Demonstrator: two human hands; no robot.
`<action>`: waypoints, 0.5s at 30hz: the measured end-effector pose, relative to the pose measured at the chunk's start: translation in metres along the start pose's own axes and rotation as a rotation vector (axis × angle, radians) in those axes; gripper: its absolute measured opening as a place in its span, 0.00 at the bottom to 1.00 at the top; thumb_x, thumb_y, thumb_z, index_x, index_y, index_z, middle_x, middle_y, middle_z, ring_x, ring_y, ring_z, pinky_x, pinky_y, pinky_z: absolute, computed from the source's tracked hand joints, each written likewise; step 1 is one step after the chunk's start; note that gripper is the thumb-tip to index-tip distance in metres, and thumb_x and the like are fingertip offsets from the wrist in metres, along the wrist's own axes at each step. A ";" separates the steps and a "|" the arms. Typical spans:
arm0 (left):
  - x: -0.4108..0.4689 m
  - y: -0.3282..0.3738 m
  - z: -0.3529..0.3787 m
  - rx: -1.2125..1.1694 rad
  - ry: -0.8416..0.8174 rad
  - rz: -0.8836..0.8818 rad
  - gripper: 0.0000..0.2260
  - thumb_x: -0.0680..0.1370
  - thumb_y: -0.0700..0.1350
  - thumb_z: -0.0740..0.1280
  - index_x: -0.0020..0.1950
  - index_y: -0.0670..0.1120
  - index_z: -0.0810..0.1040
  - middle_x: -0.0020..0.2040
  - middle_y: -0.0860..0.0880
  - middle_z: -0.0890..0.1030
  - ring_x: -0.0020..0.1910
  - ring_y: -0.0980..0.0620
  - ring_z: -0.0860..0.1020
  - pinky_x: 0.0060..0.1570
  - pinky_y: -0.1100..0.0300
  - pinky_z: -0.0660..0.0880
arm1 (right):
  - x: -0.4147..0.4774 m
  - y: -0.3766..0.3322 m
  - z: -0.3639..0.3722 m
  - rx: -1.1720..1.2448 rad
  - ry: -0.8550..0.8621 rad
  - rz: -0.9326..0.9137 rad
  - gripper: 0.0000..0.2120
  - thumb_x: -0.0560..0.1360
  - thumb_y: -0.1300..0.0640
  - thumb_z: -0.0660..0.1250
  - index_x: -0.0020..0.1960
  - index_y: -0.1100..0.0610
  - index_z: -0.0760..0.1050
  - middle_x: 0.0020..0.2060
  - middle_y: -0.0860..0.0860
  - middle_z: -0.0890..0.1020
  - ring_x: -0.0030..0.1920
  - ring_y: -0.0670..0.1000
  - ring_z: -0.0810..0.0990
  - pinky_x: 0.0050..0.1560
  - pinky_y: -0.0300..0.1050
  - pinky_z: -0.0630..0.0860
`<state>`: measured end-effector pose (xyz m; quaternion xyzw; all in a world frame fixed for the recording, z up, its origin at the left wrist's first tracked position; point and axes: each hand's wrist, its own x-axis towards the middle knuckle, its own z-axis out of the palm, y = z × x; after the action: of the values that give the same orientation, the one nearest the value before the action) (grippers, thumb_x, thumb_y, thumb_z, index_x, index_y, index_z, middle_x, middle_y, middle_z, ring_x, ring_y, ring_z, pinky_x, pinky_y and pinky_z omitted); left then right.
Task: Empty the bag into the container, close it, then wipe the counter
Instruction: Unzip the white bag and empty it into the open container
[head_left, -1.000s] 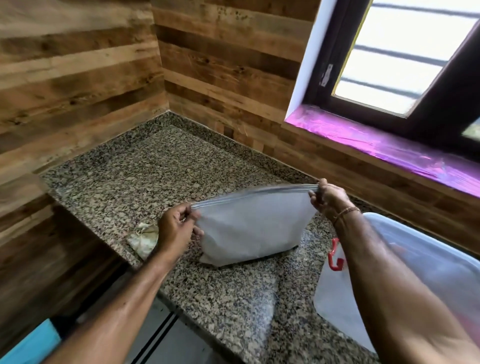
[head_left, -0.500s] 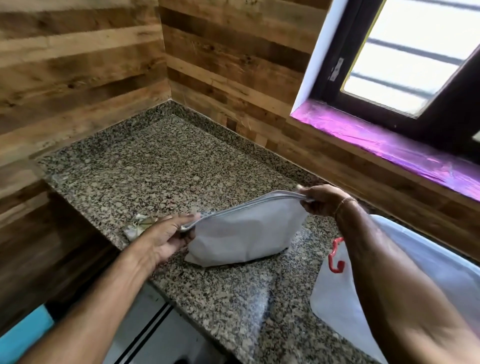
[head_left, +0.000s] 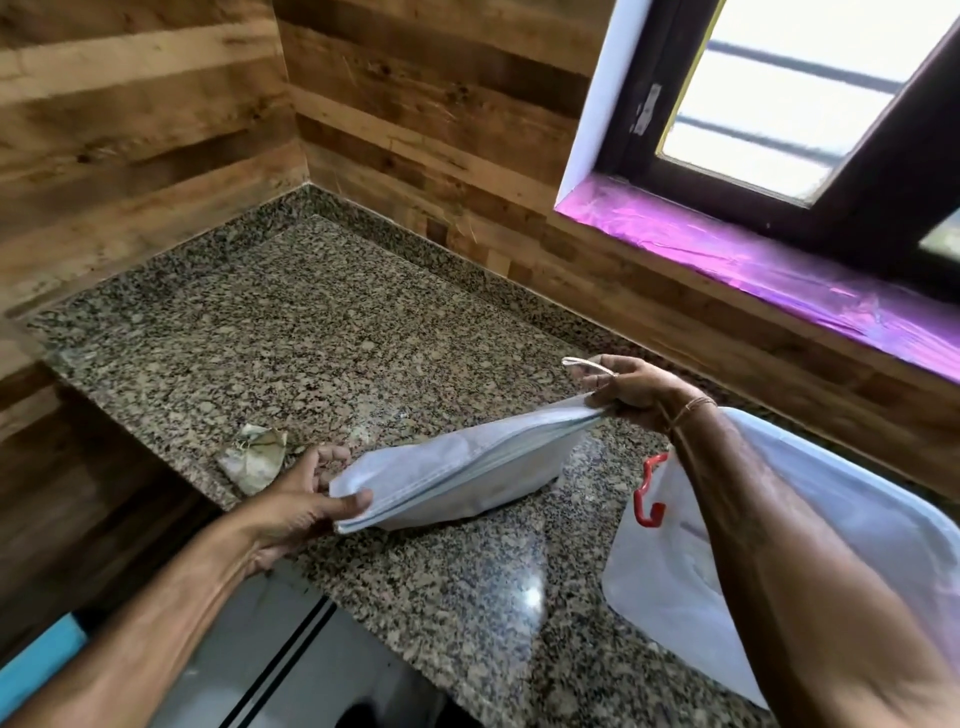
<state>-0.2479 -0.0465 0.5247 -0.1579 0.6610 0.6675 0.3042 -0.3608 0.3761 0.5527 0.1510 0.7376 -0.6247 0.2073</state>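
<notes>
Bag (head_left: 457, 478) on counter (head_left: 322, 332), left hand (head_left: 296, 506) and right hand (head_left: 631, 392) pinching opposite top corners, arms outstretched

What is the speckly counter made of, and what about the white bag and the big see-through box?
The counter looks like polished granite: brown, black and grey speckles with a shiny glare. The white bag seems to be soft matte plastic or coated paper; it bends and creases between the hands. The box looks like cloudy translucent plastic, with a red clip that looks like plastic too.
</notes>
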 end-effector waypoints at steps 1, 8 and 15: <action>0.000 0.002 0.001 -0.024 -0.003 -0.067 0.36 0.64 0.42 0.79 0.69 0.46 0.69 0.62 0.38 0.76 0.49 0.45 0.79 0.38 0.52 0.81 | 0.000 -0.001 0.000 0.006 0.004 0.002 0.17 0.75 0.76 0.66 0.48 0.55 0.83 0.39 0.52 0.75 0.35 0.47 0.72 0.28 0.34 0.72; 0.011 0.014 0.017 -0.419 -0.100 -0.096 0.16 0.82 0.39 0.63 0.70 0.46 0.71 0.62 0.39 0.77 0.51 0.41 0.80 0.42 0.47 0.84 | -0.009 -0.011 0.013 -0.009 -0.056 0.102 0.21 0.80 0.75 0.60 0.66 0.58 0.77 0.43 0.56 0.80 0.27 0.44 0.81 0.26 0.36 0.79; 0.027 -0.023 0.015 -0.479 -0.013 0.149 0.26 0.75 0.37 0.72 0.73 0.43 0.75 0.70 0.43 0.78 0.60 0.45 0.81 0.43 0.62 0.83 | -0.010 -0.017 0.018 0.356 0.072 0.105 0.27 0.79 0.79 0.55 0.71 0.62 0.75 0.56 0.65 0.79 0.48 0.57 0.82 0.33 0.45 0.85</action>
<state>-0.2514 -0.0278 0.4908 -0.1719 0.4917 0.8268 0.2122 -0.3587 0.3552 0.5700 0.2456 0.6135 -0.7279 0.1830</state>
